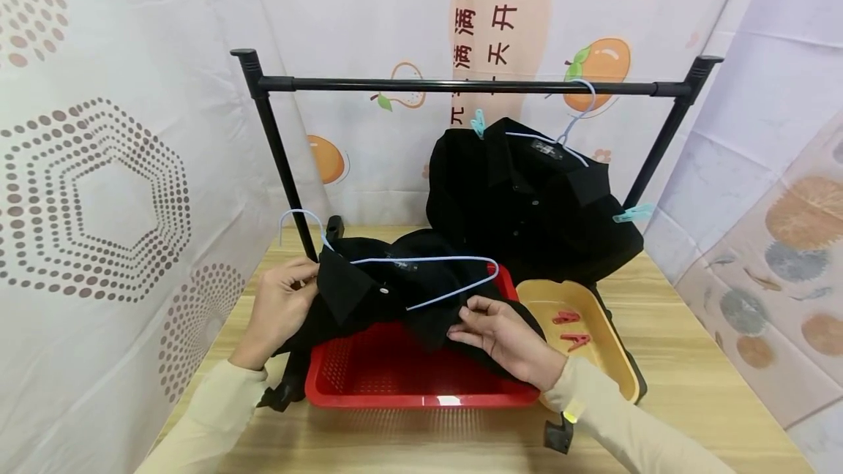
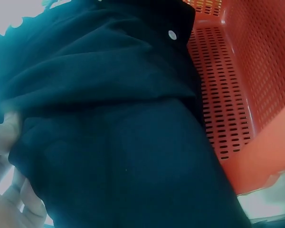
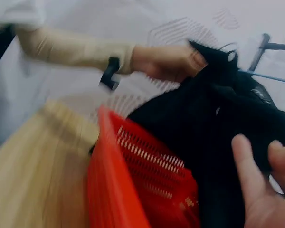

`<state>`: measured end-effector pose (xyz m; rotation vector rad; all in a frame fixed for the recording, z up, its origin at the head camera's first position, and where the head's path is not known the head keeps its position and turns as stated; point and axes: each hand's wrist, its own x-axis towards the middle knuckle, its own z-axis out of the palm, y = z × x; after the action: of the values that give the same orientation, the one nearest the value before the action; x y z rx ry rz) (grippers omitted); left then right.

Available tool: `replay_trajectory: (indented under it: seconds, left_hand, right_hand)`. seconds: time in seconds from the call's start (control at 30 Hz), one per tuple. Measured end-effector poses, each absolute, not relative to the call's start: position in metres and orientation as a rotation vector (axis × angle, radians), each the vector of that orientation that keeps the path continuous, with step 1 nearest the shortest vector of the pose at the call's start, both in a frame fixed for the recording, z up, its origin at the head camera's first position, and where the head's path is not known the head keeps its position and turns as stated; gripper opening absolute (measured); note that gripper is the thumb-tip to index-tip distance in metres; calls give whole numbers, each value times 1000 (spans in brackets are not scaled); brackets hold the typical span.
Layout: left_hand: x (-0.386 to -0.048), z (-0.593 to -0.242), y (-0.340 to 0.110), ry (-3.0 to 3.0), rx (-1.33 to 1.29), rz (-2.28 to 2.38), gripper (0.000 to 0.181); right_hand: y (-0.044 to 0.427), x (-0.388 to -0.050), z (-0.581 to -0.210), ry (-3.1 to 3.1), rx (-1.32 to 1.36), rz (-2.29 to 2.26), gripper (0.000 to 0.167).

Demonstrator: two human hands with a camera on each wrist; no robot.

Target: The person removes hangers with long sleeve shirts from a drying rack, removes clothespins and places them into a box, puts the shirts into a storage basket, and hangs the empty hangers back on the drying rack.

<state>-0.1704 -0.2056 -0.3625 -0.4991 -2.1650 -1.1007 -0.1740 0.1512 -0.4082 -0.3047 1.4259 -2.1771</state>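
The left hand (image 1: 283, 306) is placed at one shoulder of a black button-front shirt (image 1: 424, 328), the fabric being pinched between thumb and fingers beside the collar. The edge of the opposite collar flap is pinched by the thumb and fingers of the right hand (image 1: 503, 335). Both forearms are covered by beige sleeves (image 1: 217, 408). The shirt is suspended between the two hands above a red perforated basket (image 1: 421, 401), into whose open top part of the fabric is draped; one white button (image 1: 384, 290) is exposed near the left hand. A light blue hanger (image 1: 421, 260) is laid across the neck opening, its hook raised at the left-hand side, its far end lying outside the fabric near the right hand. Just to the right of the basket, a tan tray (image 1: 553, 295) is set on a wood-grain table (image 1: 685, 335); two red clothespins (image 1: 576, 341) are contained in it. Behind, a second black shirt (image 1: 527, 218) is hung by a second light blue hanger (image 1: 579, 112) from the right part of the rail of a black garment rack (image 1: 408, 85). Two teal clothespins (image 1: 634, 213) are clipped to this shirt, one on each side. The scene is backed by a white curtain (image 1: 369, 20) on which oranges and Chinese characters are printed.
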Motion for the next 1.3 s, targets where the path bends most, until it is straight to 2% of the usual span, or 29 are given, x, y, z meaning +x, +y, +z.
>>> replay_trajectory:
  seconds: [0.07,0.23,0.43,0.83,1.17,1.3]
  left_hand:
    - [-170,-364,-205,-2161,-522,-1101,36]
    - [-172,-367,-204,-2150,-601,-1070,36]
    - [-172,-367,-203,-2156,-629,-1052,35]
    - [-172,-369,-204,-2188,-646,-1016,31]
    - [-174,-372,-209,-2179,-646,-997,30]
    - [-174,-372,-209,-2181,-660,-971,31]
  right_hand:
    - [150,-175,-412,1549,-299,-2095,4]
    - [147,-175,-420,1789,-321,-1952,21]
    - [144,-175,-422,1973,-370,-1845,27]
    - [150,-176,-415,2234,-497,-1687,28]
    - [164,-173,-382,2485,-693,-1333,27]
    - [167,-171,-372,2512,-811,-1340,23]
